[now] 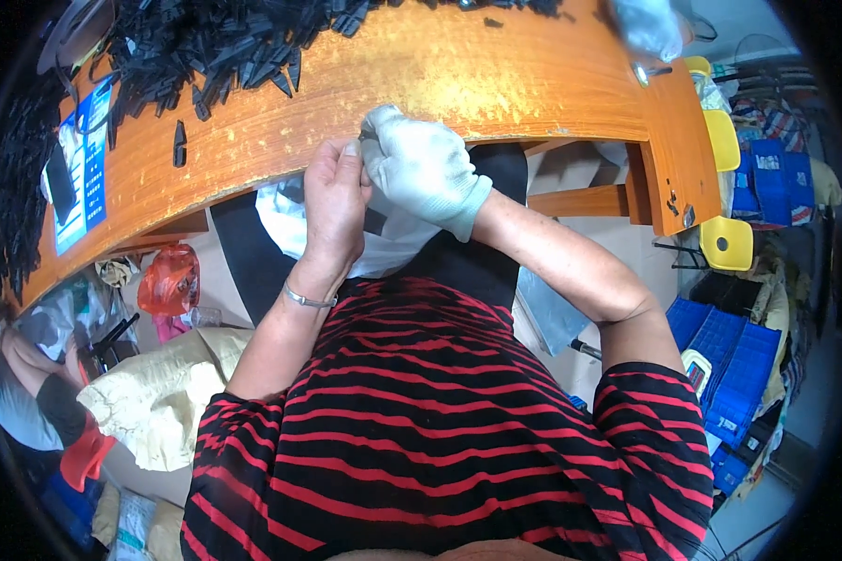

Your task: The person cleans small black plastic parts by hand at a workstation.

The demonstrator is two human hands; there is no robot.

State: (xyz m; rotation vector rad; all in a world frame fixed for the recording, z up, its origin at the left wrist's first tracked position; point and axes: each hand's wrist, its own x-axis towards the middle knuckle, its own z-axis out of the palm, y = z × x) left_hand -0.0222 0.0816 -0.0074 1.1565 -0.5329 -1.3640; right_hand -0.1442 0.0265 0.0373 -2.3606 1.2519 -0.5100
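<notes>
At the front edge of a worn wooden table (496,84), my two hands meet. My left hand (335,196), bare with a silver bracelet at its wrist, is closed in a pinch. My right hand (423,168) wears a whitish work glove, its fingers curled against the left fingertips. Whatever lies between them is hidden. Farther back on the left is a heap of small black pointed plastic parts (196,56). One loose black notched part (180,145) lies nearer to me. Beneath my hands, white plastic sheeting (281,220) covers part of my lap.
A blue-and-white printed packet (94,178) and more black parts (19,206) occupy the table's left end. A clear plastic bag (647,28) sits at the far right. Yellow stools (726,243) and blue crates (739,374) stand right. Another person's legs (33,360) show left, near a cream sack (159,402).
</notes>
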